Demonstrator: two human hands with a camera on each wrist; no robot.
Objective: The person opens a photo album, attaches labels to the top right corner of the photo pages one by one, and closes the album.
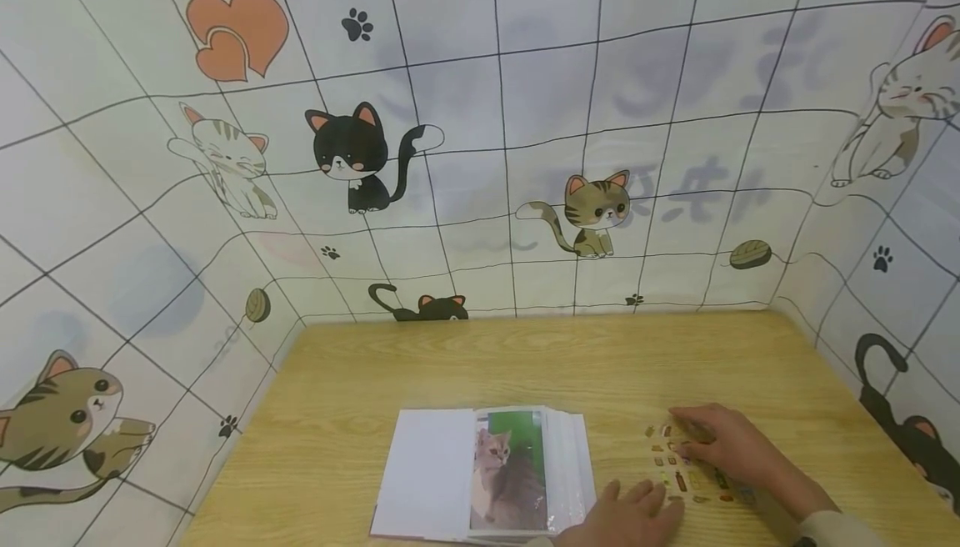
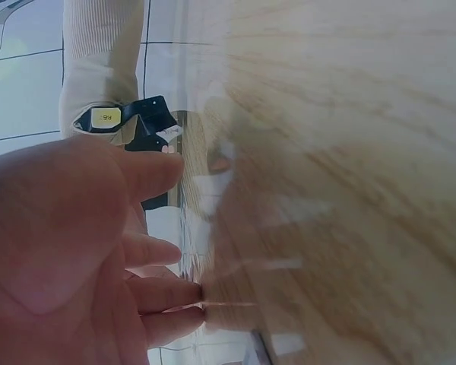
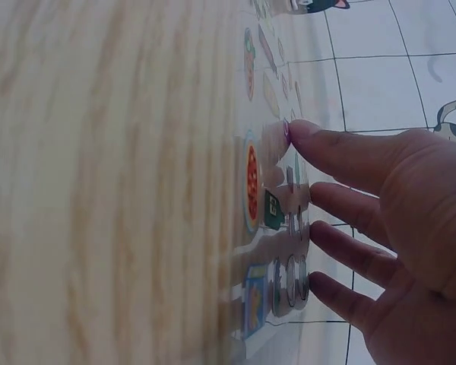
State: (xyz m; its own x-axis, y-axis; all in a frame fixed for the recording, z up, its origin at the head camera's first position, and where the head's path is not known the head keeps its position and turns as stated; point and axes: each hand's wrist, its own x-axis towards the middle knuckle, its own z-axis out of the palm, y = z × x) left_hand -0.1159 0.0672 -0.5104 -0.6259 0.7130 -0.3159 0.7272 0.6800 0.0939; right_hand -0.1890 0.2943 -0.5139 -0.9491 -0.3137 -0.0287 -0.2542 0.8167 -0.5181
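Note:
A clear sheet of small colourful stickers (image 1: 680, 481) lies flat on the table at the right. My right hand (image 1: 723, 443) reaches over its far right part, fingers spread and fairly straight, fingertips right at the stickers. In the right wrist view the thumb touches the sheet's surface, near a red oval sticker (image 3: 251, 185). My left hand (image 1: 630, 518) rests by the sheet's near left corner, between it and an open photo album (image 1: 435, 472). The left wrist view shows the left fingers (image 2: 167, 293) extended, tips at the tabletop, holding nothing.
The album's clear-sleeved pages hold a photo of a cat (image 1: 510, 480) against green. Wood-grain table (image 1: 337, 380) surrounds both items. Walls printed with cartoon cats (image 1: 348, 155) and grid lines enclose the table at the back and both sides.

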